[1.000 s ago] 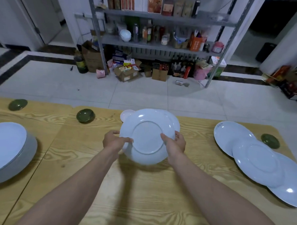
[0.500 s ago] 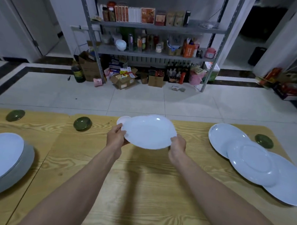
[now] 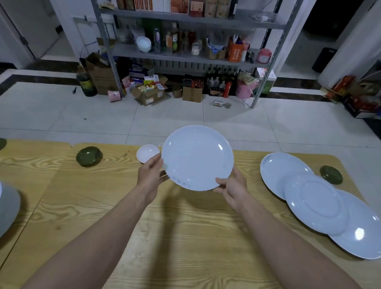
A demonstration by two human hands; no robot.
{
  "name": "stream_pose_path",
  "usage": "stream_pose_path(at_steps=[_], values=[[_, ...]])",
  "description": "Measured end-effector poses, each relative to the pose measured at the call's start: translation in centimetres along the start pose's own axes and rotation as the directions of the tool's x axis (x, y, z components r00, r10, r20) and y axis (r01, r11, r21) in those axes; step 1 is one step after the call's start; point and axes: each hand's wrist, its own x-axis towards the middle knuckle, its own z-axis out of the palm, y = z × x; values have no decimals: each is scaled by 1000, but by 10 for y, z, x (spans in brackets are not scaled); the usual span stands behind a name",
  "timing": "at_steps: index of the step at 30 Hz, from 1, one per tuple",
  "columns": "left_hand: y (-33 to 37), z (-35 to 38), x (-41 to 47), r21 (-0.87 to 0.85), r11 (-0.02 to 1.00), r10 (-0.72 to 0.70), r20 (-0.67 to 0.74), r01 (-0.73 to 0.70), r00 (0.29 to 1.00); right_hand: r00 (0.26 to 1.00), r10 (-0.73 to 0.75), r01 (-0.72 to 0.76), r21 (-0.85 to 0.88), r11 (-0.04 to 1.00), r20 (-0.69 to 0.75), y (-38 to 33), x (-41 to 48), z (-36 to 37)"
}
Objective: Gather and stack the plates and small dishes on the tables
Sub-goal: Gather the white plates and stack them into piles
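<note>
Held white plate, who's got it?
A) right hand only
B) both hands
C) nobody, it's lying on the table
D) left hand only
B: the left hand holds the left rim of the white plate, and the right hand holds its lower right rim, thumb on top.

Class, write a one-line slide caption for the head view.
A plate held by left hand and right hand above the table; three plates overlap at right.

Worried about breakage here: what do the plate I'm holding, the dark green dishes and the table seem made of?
Held plate: glossy pale, sharp glints; glazed ceramic or melamine, unclear. Dark green dishes: shiny, dark; glass or glazed ceramic. Table: pale, matte, bold grain; wood or veneer.
</note>
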Motion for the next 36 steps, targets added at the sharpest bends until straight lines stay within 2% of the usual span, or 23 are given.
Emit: stream_pose_path(at_steps=[4,8,13,22,29,36], values=[[-19,13,21,56,993,-98,-66,102,993,988,5,25,195,980,-154,-9,22,-12],[-39,22,40,153,972,-163,-115,179,980,980,22,29,253,967,-197,-14,48,-31],[-58,34,68,199,954,-195,-158,225,968,971,53,-1,218,976,-232,-10,77,-46],[-79,40,99,365,911,-95,-270,193,958,968,112,-73,176,982,-226,14,87,-85],[-80,46,104,416,889,-67,-293,191,954,959,164,-143,106,984,-232,38,70,-142],[-82,45,98,411,892,-78,-266,186,961,953,197,-179,94,979,-231,46,56,-155]])
